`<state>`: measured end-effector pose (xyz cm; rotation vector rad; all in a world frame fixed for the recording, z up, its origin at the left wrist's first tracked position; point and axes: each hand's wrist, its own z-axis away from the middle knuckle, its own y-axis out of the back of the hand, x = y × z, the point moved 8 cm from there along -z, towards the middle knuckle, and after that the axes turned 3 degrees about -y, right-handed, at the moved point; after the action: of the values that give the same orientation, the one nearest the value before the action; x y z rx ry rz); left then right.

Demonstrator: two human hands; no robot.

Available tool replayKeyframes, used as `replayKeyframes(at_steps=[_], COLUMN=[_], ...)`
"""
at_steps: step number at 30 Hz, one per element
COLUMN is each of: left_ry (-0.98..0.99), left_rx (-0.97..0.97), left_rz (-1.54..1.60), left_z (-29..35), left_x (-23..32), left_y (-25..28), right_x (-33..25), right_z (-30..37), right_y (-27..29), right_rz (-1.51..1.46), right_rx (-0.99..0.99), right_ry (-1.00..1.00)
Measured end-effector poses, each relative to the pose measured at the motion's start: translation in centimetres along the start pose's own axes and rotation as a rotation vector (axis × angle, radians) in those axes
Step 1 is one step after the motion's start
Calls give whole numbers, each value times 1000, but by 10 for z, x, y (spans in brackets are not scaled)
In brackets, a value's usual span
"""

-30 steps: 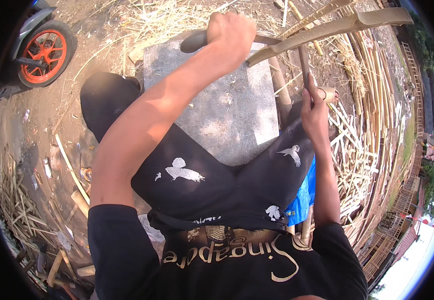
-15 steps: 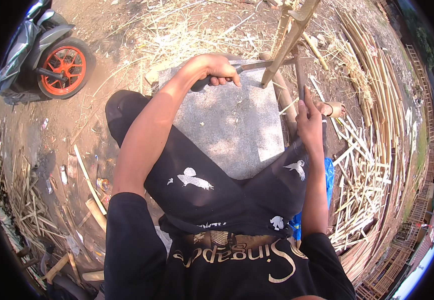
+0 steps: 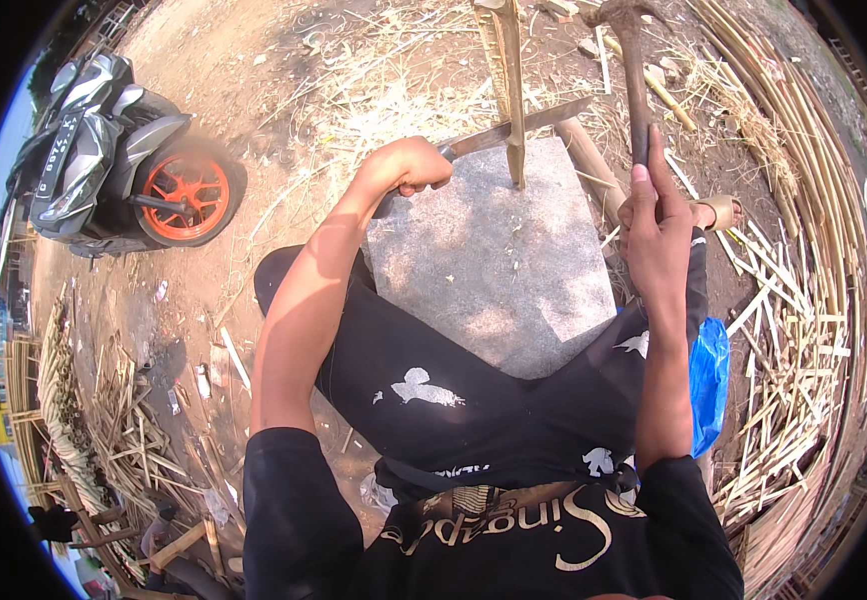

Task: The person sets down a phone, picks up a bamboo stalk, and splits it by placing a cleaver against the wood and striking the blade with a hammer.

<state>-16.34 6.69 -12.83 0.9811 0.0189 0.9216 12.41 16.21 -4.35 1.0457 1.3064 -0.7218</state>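
My left hand (image 3: 412,165) is closed around the dark handle of a long knife (image 3: 549,117). The blade runs out to the right and crosses a split bamboo piece (image 3: 517,95), seemingly set into it. This bamboo stands nearly upright over the far part of a grey stone slab (image 3: 484,255), which lies between my legs; its top runs out of the picture. Off to the right, my right hand (image 3: 657,240) grips a hammer (image 3: 637,90) by its shaft, index finger stretched along it. The hammer's head is raised, apart from the knife and bamboo.
A motorbike (image 3: 94,170) with an orange-rimmed wheel stands at the left. Long bamboo poles (image 3: 804,130) and cut strips (image 3: 789,350) lie along the right, near a blue plastic bag (image 3: 710,385). Shavings (image 3: 384,90) cover the ground beyond the slab.
The hammer has swung up and away from the bamboo, its head now showing. The bamboo has gone from leaning to nearly upright. The whole view has shifted, bringing more of the motorbike in.
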Motion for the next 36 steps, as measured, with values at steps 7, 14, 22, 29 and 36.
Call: replayKeyframes(at_steps=[7, 14, 22, 29, 36], left_ry=[-118, -24, 89, 65, 52], left_rx=[147, -28, -203, -157, -227], left_rz=[157, -95, -113, -441, -260], left_z=[-20, -39, -50, -82, -97], left_x=[21, 39, 48, 88, 106], left_y=[-15, -7, 22, 27, -15], right_x=[21, 63, 3, 176, 188], right_z=[1, -7, -26, -28, -34], right_y=[-11, -4, 4, 29, 50], right_rz=[497, 471, 315, 424, 116], right_rx=[71, -120, 254, 12, 13], right_ry=[336, 92, 342, -149, -217])
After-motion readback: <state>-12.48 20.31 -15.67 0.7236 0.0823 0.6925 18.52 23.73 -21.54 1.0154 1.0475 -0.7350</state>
